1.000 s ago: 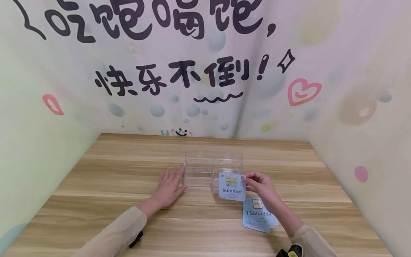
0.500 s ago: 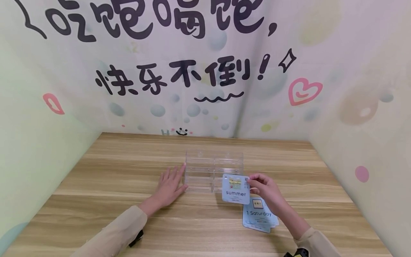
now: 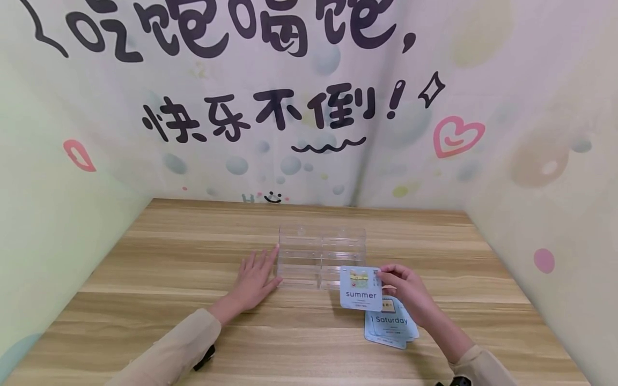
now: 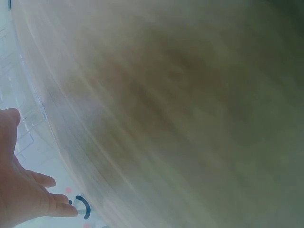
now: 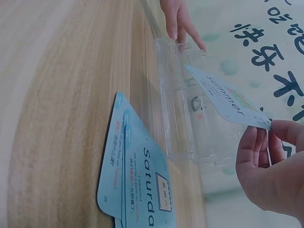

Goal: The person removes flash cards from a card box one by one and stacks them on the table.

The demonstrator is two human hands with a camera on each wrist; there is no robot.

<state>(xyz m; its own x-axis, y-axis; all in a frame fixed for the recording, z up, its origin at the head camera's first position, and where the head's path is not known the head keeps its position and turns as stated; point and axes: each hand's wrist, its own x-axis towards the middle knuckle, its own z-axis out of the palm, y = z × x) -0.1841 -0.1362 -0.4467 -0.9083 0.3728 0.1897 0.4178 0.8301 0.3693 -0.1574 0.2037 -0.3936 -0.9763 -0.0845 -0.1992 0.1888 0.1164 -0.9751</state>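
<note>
My right hand pinches a light blue "summer" flashcard by its right edge, with its printed face showing. The card is in front of the lower right part of a clear plastic rack and hides some of it. In the right wrist view the card tilts between thumb and fingers, apart from the tabletop. My left hand rests with spread fingers at the rack's left side, fingertips touching its edge. Below the right hand lies a loose stack of blue flashcards, "Saturday" on top.
A wood-grain table carries everything. Behind it hangs a white printed backdrop with large black characters, and pale side walls stand left and right. The rack has rows of see-through compartments in two columns.
My right hand has moved the summer card to the right and slightly nearer to me, partly over the Saturday stack. The left hand and the rack have stayed in place.
</note>
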